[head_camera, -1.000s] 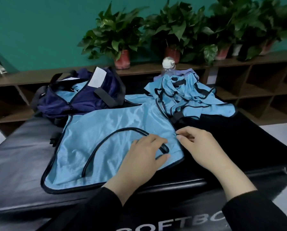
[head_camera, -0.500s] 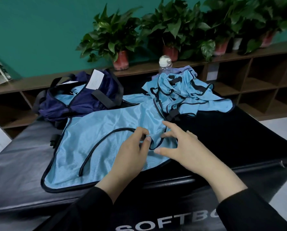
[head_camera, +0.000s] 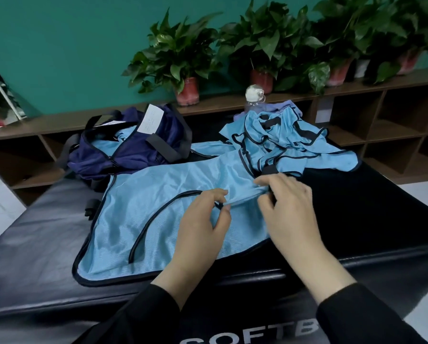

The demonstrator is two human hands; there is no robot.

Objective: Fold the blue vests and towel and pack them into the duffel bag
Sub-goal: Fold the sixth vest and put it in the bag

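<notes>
While some light-blue fabric already shows inside the open navy duffel bag (head_camera: 133, 150), we judge most work remains: our left hand (head_camera: 198, 227) and right hand (head_camera: 286, 207) pinch the spread light-blue mesh vest (head_camera: 158, 194) on the black padded table (head_camera: 34, 244), with a crumpled blue pile (head_camera: 289, 142) waiting.

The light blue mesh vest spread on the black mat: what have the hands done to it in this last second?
Both hands went from lying on the light blue mesh vest to pinching it: the left hand and right hand have gathered its near shoulder into a raised ridge. The crumpled vest pile, navy duffel bag and clear bottle stayed put.
</notes>
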